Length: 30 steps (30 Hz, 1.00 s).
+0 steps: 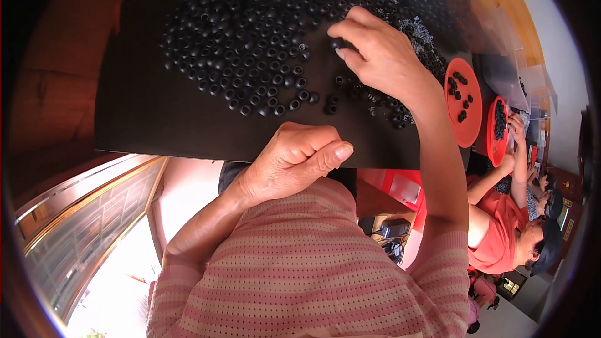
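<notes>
A black mat [156,112] carries a wide heap of several small black rubber rings [250,31]. My right hand [382,56] reaches over the heap's right side, thumb and forefinger pinched on one black ring [339,42]. A few loose rings [330,107] lie just below it. My left hand [294,163] rests at the mat's near edge, curled into a fist with the thumb laid across the fingers; I see nothing in it. Both forearms wear pink striped sleeves.
Two orange trays [466,128] [490,131] with black pieces stand at the right. A co-worker in an orange-red shirt [498,238] works beyond them, hands at the farther tray. A clear plastic bag [476,19] lies at the upper right. A glass-fronted frame [81,225] is lower left.
</notes>
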Each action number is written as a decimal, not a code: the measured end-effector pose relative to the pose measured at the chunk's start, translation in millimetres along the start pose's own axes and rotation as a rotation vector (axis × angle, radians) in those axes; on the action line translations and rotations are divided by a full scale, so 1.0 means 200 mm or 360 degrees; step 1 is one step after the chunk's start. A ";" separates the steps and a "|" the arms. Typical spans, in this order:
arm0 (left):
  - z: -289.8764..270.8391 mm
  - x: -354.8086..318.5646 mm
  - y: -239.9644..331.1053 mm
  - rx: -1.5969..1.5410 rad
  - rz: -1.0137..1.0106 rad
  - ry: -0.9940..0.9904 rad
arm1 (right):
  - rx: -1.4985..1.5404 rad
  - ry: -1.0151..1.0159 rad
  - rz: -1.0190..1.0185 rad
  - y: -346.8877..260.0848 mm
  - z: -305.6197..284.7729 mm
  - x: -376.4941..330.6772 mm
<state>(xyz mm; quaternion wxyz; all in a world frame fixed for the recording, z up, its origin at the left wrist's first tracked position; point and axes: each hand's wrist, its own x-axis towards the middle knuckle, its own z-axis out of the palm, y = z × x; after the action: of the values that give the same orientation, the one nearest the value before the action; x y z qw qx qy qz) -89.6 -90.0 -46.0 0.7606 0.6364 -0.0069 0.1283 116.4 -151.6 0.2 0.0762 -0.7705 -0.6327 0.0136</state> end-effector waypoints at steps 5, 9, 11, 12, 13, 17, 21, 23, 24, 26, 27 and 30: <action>0.00 0.00 0.01 0.0033 0.0030 -0.0019 | 0.0346 0.0116 -0.0109 -0.09 0.02 0.05; 0.00 0.00 0.00 0.0020 0.0021 0.0007 | 0.0197 -0.0018 -0.0068 -0.08 0.00 0.07; 0.00 0.00 -0.01 0.0020 -0.0006 0.0000 | 0.0114 -0.0057 -0.0015 -0.05 -0.01 0.04; 0.00 0.00 0.00 0.0025 0.0011 0.0007 | 0.0030 -0.0094 0.0042 -0.03 -0.02 0.03; 0.00 0.00 0.00 0.0030 0.0028 0.0012 | 0.0030 -0.0098 0.0041 -0.01 -0.03 0.01; 0.00 0.00 -0.01 0.0064 0.0029 -0.0021 | 0.0130 0.0099 0.0044 0.04 -0.03 -0.02; 0.00 0.00 -0.01 0.0046 0.0017 -0.0021 | 0.0275 0.0158 -0.0028 0.02 -0.02 0.00; 0.00 0.00 0.00 0.0074 0.0009 -0.0017 | 0.0280 0.0110 -0.0026 0.00 -0.01 0.02; 0.00 0.00 -0.01 0.0064 0.0014 -0.0001 | 0.0284 0.0109 -0.0030 -0.01 0.00 0.02; 0.00 0.00 -0.01 0.0057 0.0019 0.0016 | 0.0322 0.0203 -0.0078 -0.02 0.01 0.02; 0.00 0.00 -0.01 0.0055 0.0017 0.0011 | 0.0324 0.0207 -0.0080 -0.02 0.01 0.03; 0.00 0.00 0.00 0.0074 0.0020 0.0015 | 0.0302 0.0124 -0.0050 -0.03 0.02 0.05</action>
<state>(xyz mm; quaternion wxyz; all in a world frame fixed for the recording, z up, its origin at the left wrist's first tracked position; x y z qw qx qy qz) -89.1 -90.6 -46.3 0.7449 0.6531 -0.0044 0.1364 112.9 -140.8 -2.7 0.1738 -0.7498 -0.6370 0.0423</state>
